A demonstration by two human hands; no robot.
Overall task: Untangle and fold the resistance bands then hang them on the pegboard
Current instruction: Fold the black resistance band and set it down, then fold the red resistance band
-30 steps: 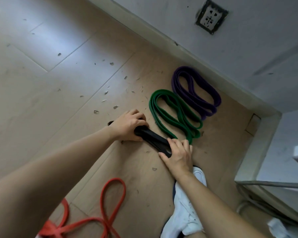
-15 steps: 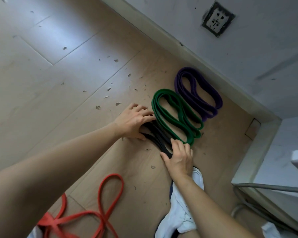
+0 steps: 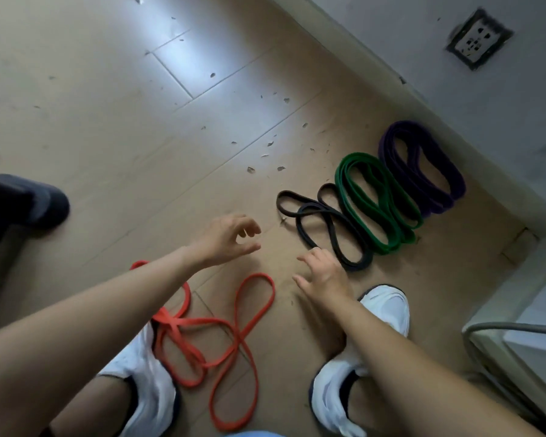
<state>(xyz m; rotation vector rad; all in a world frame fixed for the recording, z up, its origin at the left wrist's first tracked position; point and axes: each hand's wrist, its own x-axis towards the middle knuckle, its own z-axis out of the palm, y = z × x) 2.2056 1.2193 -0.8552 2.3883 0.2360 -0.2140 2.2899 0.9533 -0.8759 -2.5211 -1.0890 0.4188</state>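
Observation:
Three folded bands lie side by side on the floor near the wall: a purple band, a green band and a black band. A tangled orange-red band lies between my white shoes. My left hand hovers above the floor, fingers loosely curled, holding nothing. My right hand hangs just beside the near end of the black band, fingers relaxed and empty. No pegboard is in view.
My two white shoes stand at the bottom. Another person's dark shoe is at the left edge. A wall with a socket runs along the right, and a white unit with a grey cable fills the lower right. Small debris dots the floor.
Both hands have let go of the black band and drawn back toward me. The black band now lies folded beside the green one. The view has pulled back, showing the orange-red band and my shoes.

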